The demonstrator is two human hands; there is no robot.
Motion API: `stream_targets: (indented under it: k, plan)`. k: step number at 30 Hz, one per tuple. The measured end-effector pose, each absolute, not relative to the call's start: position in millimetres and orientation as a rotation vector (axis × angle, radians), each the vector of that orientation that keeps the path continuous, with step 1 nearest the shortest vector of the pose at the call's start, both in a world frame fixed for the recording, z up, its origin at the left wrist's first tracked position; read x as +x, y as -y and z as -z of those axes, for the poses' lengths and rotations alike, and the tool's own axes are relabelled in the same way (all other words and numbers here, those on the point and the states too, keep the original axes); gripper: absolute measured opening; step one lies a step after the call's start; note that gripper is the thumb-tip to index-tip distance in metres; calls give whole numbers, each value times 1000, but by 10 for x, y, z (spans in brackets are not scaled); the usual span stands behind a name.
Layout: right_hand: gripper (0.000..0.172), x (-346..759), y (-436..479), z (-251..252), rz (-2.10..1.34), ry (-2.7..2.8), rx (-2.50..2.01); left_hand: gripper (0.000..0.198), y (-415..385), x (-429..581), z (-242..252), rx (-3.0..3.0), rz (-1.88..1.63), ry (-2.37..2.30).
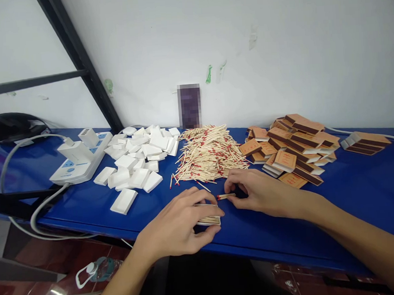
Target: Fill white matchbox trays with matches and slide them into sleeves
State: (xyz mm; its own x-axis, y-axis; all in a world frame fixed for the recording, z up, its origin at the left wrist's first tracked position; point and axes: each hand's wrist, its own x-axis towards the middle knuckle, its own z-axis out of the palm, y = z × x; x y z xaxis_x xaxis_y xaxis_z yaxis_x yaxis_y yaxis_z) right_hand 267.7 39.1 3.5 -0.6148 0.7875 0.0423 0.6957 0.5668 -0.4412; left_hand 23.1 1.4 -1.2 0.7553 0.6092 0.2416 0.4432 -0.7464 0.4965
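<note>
My left hand (185, 218) is closed round a white matchbox tray (209, 223) near the front edge of the blue table. Matches lie lengthwise inside that tray, partly covered by my fingers. Just to the right, my right hand (249, 189) pinches a few matches (224, 196), their red heads pointing left toward the tray. Behind both hands spreads a large heap of loose matches (211, 155). Left of it is a pile of white matchbox trays (139, 169); on the right sits a pile of orange-brown matchbox sleeves (289, 145).
A white power strip (79, 169) with plugs and cables lies at the left beside a black metal frame (83, 65). A blurred dark rectangle (189, 105) leans on the wall. Several boxes (367, 142) stand far right. A plastic bottle (102, 268) lies on the floor.
</note>
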Motion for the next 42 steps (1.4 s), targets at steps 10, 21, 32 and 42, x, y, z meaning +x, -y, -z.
stream_targets:
  k: [10, 21, 32, 42]
  plan:
    - [6, 2653, -347, -118, -665, 2629, -1320, 22, -19, 244, 40, 2502, -621, -822]
    - [3, 2652, -286, -217, -549, 2744, -1366, 35, -10, 233, 50, 2462, -633, -885]
    - [6, 2602, -337, -196, -523, 2716, -1349, 51, -20, 229, 59, 2402, -643, -1000]
    - [15, 2337, -235, -308, -625, 2703, -967, 40, 29, 264, -6, 2465, -584, -1170]
